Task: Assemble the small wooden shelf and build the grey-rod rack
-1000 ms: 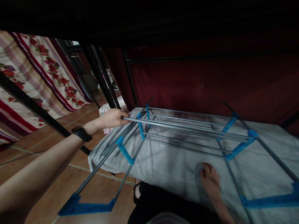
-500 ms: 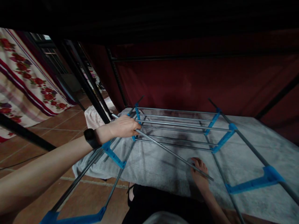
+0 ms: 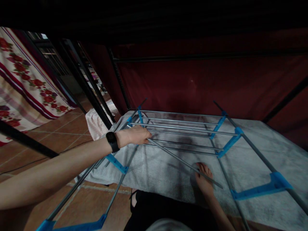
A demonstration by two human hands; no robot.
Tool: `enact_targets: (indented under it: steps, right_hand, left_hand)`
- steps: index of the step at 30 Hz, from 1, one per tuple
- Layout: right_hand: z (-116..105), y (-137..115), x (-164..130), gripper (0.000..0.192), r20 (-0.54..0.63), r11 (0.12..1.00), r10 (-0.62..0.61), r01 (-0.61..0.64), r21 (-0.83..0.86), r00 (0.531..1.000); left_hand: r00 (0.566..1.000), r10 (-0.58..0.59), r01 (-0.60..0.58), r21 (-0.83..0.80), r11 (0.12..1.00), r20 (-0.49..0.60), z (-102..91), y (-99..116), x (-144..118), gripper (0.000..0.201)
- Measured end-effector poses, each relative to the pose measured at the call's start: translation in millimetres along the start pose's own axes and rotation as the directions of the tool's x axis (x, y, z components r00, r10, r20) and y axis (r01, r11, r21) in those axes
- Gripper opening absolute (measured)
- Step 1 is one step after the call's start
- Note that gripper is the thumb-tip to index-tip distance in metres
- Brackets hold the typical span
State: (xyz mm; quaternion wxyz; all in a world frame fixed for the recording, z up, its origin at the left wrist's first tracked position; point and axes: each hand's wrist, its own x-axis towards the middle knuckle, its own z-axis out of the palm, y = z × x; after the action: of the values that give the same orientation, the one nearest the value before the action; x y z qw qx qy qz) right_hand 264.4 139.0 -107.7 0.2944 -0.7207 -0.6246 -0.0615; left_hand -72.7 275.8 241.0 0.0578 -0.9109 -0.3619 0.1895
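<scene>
My left hand point(image 3: 135, 136), with a black watch on the wrist, is shut on a loose grey metal rod point(image 3: 185, 164). The rod slants from my hand down to the right, and its free end crosses above my bare foot point(image 3: 204, 181). Just behind my hand lies a rack point(image 3: 183, 126) of grey metal bars joined by blue plastic connectors point(image 3: 228, 143), flat on a grey towel point(image 3: 158, 170). More rack legs with blue feet reach toward me at the lower left and lower right. My right hand is out of view.
Black metal bed-frame posts point(image 3: 83, 85) rise at the left, and a dark red curtain point(image 3: 204, 83) hangs behind the rack. A floral curtain point(image 3: 21, 77) hangs at the far left over a brown tiled floor point(image 3: 60, 131). A pale cloth point(image 3: 96, 120) lies by the posts.
The rod lay level on the rack in my left hand; it has since swung loose, its far end dropping over my foot. My hand has shifted slightly right and lower.
</scene>
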Motion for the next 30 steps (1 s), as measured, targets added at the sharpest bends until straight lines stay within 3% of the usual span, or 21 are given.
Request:
enact_targets:
  steps: [9, 13, 24, 30]
  right_hand:
    - [-5.6, -4.2, 1.5, 0.034, -0.025, 0.998, 0.019, -0.017, 0.067, 1.000]
    - [-6.6, -3.6, 1.9, 0.034, -0.023, 0.997, -0.011, 0.013, 0.078, 1.000]
    - [-11.5, -6.6, 3.6, 0.031, -0.011, 0.994, 0.001, 0.000, 0.110, 1.000]
    - [-13.0, -6.9, 4.3, 0.034, -0.016, 0.996, -0.005, 0.006, 0.094, 1.000]
  left_hand:
    - [0.989, 0.060, -0.053, -0.052, 0.997, 0.135, 42.3, 22.6, 31.2, 0.018]
    - [0.988, 0.113, -0.104, -0.088, 0.991, 0.106, 60.2, 35.9, 48.2, 0.020]
    - [0.939, 0.320, -0.296, -0.178, 0.938, 0.125, 85.4, 132.8, 110.2, 0.019]
    - [0.936, 0.327, -0.275, -0.309, 0.910, 0.132, 101.9, 152.4, 117.2, 0.026]
